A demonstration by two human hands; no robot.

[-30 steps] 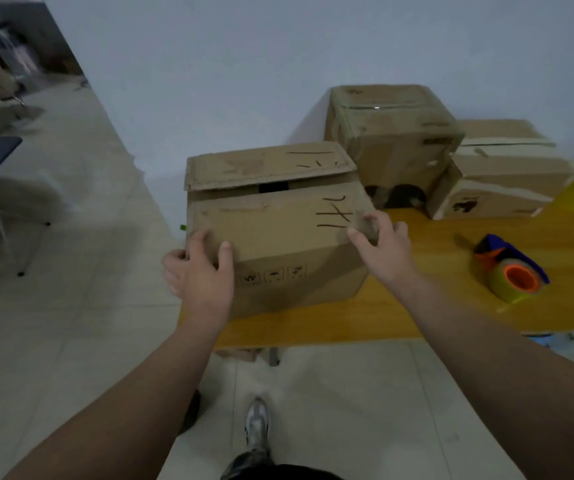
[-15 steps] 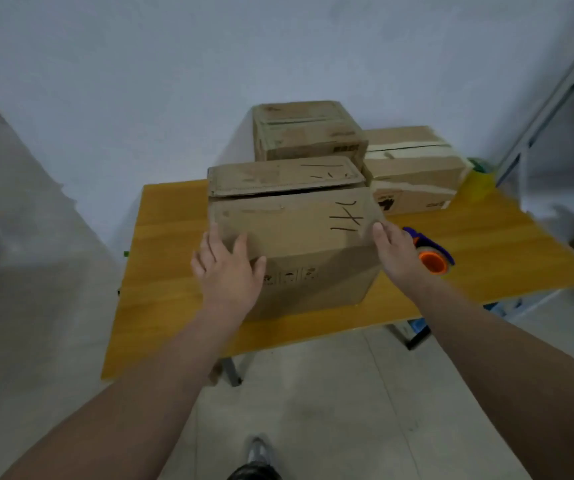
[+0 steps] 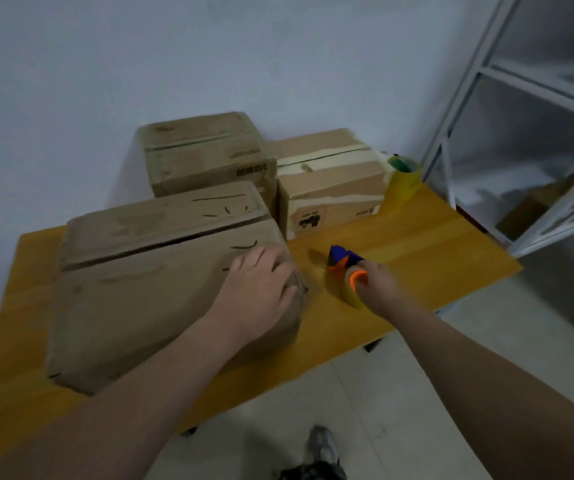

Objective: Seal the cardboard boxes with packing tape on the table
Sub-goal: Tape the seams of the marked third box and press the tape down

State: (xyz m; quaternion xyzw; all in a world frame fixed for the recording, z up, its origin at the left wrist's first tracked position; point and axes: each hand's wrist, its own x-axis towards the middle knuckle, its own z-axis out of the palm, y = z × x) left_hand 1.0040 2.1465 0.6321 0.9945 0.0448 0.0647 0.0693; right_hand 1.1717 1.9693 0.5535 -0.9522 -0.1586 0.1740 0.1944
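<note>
A large cardboard box (image 3: pixel 133 289) sits on the wooden table (image 3: pixel 434 251), its top flaps closed with a dark gap along the seam. My left hand (image 3: pixel 261 289) rests flat on the box's right top corner, fingers spread. Just right of the box lies a tape dispenser (image 3: pixel 344 271) with a blue and orange body and a yellowish roll. My right hand (image 3: pixel 375 289) is on the roll, a finger hooked into its orange core.
Two more boxes stand at the back by the wall: a brown one (image 3: pixel 206 154) and a lower taped one (image 3: pixel 327 181). A yellow tape roll (image 3: pixel 403 176) stands at the back right. A white metal shelf frame (image 3: pixel 520 133) rises on the right.
The box now rests on the table and the view has swung over it. My right hand left the box's side and reached the tape dispenser. My left hand moved onto the box's top.
</note>
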